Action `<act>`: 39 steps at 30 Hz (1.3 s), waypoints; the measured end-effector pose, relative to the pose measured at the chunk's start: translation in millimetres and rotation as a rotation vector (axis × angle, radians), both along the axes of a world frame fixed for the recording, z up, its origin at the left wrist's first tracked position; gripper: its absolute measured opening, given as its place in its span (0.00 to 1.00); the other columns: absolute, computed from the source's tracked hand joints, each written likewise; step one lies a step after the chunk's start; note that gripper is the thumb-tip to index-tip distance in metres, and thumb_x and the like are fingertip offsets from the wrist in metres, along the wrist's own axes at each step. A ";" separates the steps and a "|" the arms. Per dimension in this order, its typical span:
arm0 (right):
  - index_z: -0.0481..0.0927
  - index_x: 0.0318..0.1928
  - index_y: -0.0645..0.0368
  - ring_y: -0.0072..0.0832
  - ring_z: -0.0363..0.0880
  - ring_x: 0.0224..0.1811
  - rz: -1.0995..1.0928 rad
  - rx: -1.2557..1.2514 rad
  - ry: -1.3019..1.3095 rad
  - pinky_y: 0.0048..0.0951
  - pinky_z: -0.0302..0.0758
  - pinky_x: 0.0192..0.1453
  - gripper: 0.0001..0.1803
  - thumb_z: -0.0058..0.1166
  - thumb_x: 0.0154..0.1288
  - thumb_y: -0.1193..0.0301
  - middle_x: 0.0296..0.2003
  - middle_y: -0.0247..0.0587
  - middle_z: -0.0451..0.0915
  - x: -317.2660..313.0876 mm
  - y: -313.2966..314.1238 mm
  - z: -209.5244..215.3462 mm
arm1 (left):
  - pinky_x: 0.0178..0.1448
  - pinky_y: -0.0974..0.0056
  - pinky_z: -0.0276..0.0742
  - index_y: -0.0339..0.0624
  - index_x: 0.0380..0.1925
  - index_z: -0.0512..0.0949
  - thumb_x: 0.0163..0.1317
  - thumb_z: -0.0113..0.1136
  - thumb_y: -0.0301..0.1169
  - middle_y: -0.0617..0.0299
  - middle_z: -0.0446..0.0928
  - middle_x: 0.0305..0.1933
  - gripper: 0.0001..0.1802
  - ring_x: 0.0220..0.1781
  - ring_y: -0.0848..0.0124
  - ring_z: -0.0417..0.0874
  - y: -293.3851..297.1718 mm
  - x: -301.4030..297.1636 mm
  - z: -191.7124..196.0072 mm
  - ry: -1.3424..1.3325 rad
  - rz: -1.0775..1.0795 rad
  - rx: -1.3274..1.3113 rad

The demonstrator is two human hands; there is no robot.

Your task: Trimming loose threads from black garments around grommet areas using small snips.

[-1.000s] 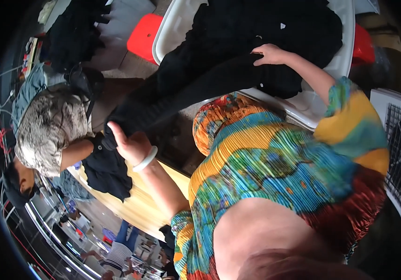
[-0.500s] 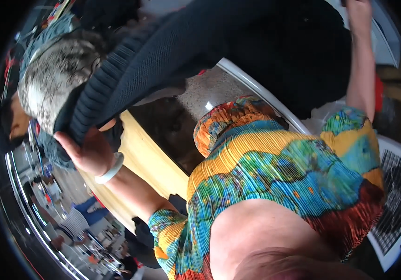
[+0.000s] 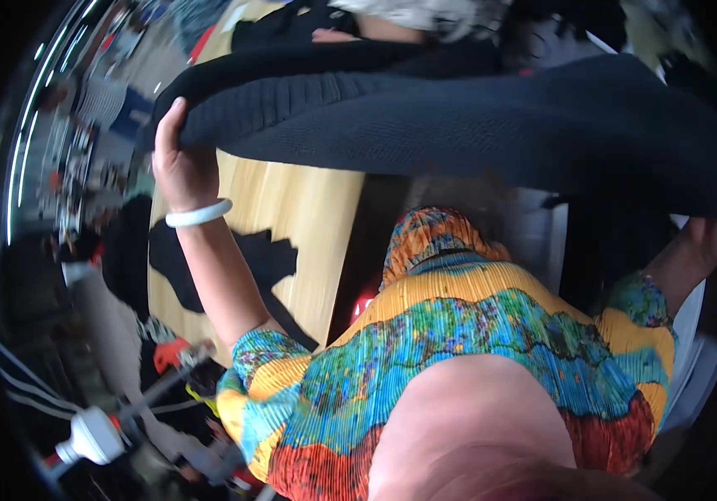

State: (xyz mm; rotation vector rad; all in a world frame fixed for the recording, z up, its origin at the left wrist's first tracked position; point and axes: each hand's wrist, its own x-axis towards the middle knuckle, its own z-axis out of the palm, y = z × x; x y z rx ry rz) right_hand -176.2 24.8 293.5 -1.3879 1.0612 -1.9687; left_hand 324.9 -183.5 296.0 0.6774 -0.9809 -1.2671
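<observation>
A big black knitted garment (image 3: 459, 125) stretches across the top of the head view, held up in the air. My left hand (image 3: 179, 159), with a white bangle on the wrist, grips its left edge. My right hand (image 3: 713, 238) holds the garment's right end, mostly hidden under the fabric. My colourful pleated top (image 3: 459, 351) fills the lower middle.
A pale wooden table (image 3: 292, 217) lies below the garment, with another black piece of clothing (image 3: 208, 259) on it. A person with grey hair (image 3: 425, 12) is at the top edge. A white and red tool (image 3: 100, 434) sits at the lower left.
Both hands have lifted the black garment off the white surface and spread it wide. The view has swung, so the table and the grey-haired person now sit higher in the picture.
</observation>
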 end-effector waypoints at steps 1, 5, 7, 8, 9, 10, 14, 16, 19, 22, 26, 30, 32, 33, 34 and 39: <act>0.57 0.55 0.72 0.34 0.69 0.51 0.260 0.178 0.042 0.28 0.66 0.54 0.29 0.37 0.59 0.63 0.49 0.53 0.67 3.1 -14.1 7.4 | 0.46 0.64 0.72 0.34 0.34 0.75 0.56 0.47 0.29 0.55 0.77 0.35 0.11 0.38 0.64 0.78 4.4 16.4 4.1 -0.028 0.035 0.016; 0.70 0.44 0.65 0.17 0.76 0.25 0.003 0.245 -0.222 0.12 0.72 0.23 0.15 0.37 0.62 0.68 0.32 0.42 0.77 142.4 -87.3 17.6 | 0.38 0.69 0.75 0.33 0.29 0.76 0.52 0.54 0.27 0.58 0.77 0.30 0.08 0.32 0.69 0.79 20.3 74.2 26.7 -0.123 0.432 0.063; 0.69 0.44 0.61 0.09 0.65 0.16 0.620 0.222 -0.160 0.07 0.54 0.14 0.11 0.39 0.62 0.72 0.29 0.32 0.74 188.2 -117.2 33.1 | 0.34 0.66 0.76 0.32 0.29 0.76 0.51 0.54 0.27 0.57 0.77 0.29 0.09 0.29 0.67 0.79 41.7 118.9 41.0 -0.031 0.533 0.041; 0.69 0.43 0.60 0.08 0.65 0.17 0.690 0.238 -0.232 0.07 0.56 0.15 0.10 0.40 0.61 0.74 0.29 0.30 0.74 227.6 -122.1 56.8 | 0.35 0.66 0.77 0.33 0.30 0.76 0.52 0.53 0.27 0.56 0.77 0.29 0.09 0.29 0.67 0.79 56.6 135.0 56.2 0.008 0.558 0.045; 0.69 0.43 0.60 0.06 0.63 0.17 0.736 0.210 -0.200 0.07 0.57 0.16 0.10 0.40 0.61 0.74 0.29 0.29 0.74 242.5 -129.0 61.6 | 0.37 0.66 0.76 0.33 0.31 0.76 0.52 0.53 0.28 0.56 0.77 0.31 0.09 0.30 0.66 0.79 67.7 149.4 69.5 0.026 0.565 0.017; 0.69 0.43 0.60 0.05 0.62 0.17 0.865 0.186 -0.154 0.07 0.58 0.17 0.10 0.40 0.61 0.74 0.29 0.29 0.74 272.9 -133.4 85.4 | 0.38 0.66 0.76 0.32 0.32 0.76 0.53 0.52 0.29 0.55 0.77 0.32 0.10 0.32 0.67 0.79 85.0 154.1 87.2 0.013 0.634 -0.035; 0.72 0.37 0.59 0.06 0.61 0.15 0.841 0.205 -0.021 0.08 0.55 0.17 0.06 0.43 0.61 0.74 0.22 0.25 0.72 356.2 -138.0 148.5 | 0.51 0.66 0.68 0.32 0.34 0.75 0.52 0.50 0.27 0.56 0.75 0.38 0.12 0.42 0.68 0.75 140.7 166.5 122.6 -0.103 0.721 -0.114; 0.73 0.34 0.58 0.07 0.63 0.17 0.829 0.205 0.068 0.10 0.57 0.18 0.05 0.43 0.59 0.75 0.22 0.25 0.72 383.6 -148.3 162.5 | 0.52 0.66 0.67 0.31 0.36 0.74 0.52 0.50 0.27 0.56 0.75 0.39 0.13 0.42 0.68 0.75 162.5 166.5 137.2 -0.148 0.765 -0.142; 0.72 0.34 0.58 0.11 0.66 0.22 0.835 0.246 0.216 0.14 0.63 0.21 0.05 0.44 0.57 0.74 0.25 0.28 0.72 420.3 -160.6 144.2 | 0.53 0.66 0.66 0.31 0.40 0.73 0.56 0.45 0.28 0.55 0.74 0.43 0.15 0.46 0.67 0.75 196.2 149.3 145.4 -0.139 0.790 -0.144; 0.73 0.33 0.57 0.11 0.66 0.21 0.887 0.416 0.456 0.15 0.62 0.20 0.07 0.49 0.54 0.69 0.24 0.28 0.72 450.1 -156.1 113.7 | 0.54 0.65 0.65 0.28 0.42 0.71 0.58 0.45 0.29 0.52 0.72 0.45 0.16 0.48 0.66 0.73 218.7 137.5 138.7 -0.519 0.971 -0.211; 0.73 0.39 0.63 0.24 0.72 0.44 1.335 0.427 0.774 0.25 0.67 0.49 0.13 0.47 0.49 0.79 0.36 0.39 0.75 450.2 -154.8 67.3 | 0.55 0.66 0.63 0.27 0.45 0.68 0.61 0.43 0.36 0.53 0.70 0.48 0.21 0.49 0.66 0.71 244.1 111.5 132.2 -0.553 1.104 -0.125; 0.71 0.45 0.60 0.05 0.51 0.14 1.396 0.519 0.472 0.12 0.54 0.22 0.18 0.51 0.50 0.77 0.16 0.20 0.63 462.6 -119.5 122.0 | 0.56 0.66 0.62 0.28 0.49 0.64 0.63 0.36 0.45 0.54 0.69 0.49 0.28 0.52 0.66 0.70 273.8 93.0 121.1 -0.430 1.178 -0.054; 0.69 0.50 0.57 0.06 0.50 0.14 1.521 0.297 0.543 0.11 0.49 0.19 0.25 0.57 0.48 0.75 0.12 0.17 0.54 465.9 -108.8 155.6 | 0.60 0.62 0.57 0.29 0.46 0.68 0.61 0.28 0.54 0.53 0.67 0.52 0.35 0.56 0.60 0.66 269.4 83.2 144.6 -0.551 0.643 -0.066; 0.67 0.52 0.55 0.06 0.49 0.14 1.581 0.190 0.534 0.12 0.51 0.20 0.30 0.60 0.45 0.75 0.19 0.22 0.65 468.1 -106.0 160.4 | 0.59 0.62 0.58 0.31 0.47 0.68 0.63 0.25 0.51 0.53 0.69 0.50 0.34 0.55 0.61 0.67 259.7 77.2 148.8 -0.481 0.553 -0.074; 0.64 0.55 0.57 0.09 0.58 0.18 1.622 0.181 0.551 0.13 0.59 0.23 0.35 0.62 0.43 0.74 0.34 0.31 0.73 470.1 -102.7 166.3 | 0.59 0.62 0.59 0.31 0.47 0.68 0.64 0.24 0.50 0.52 0.70 0.49 0.33 0.55 0.61 0.68 255.0 73.2 151.2 -0.540 0.532 0.012; 0.57 0.58 0.57 0.18 0.70 0.35 1.524 0.206 0.540 0.20 0.69 0.37 0.35 0.54 0.48 0.80 0.40 0.40 0.73 485.4 -113.7 128.1 | 0.54 0.63 0.64 0.32 0.45 0.68 0.64 0.17 0.48 0.45 0.73 0.42 0.34 0.50 0.57 0.72 208.6 78.6 147.7 -0.578 0.357 0.628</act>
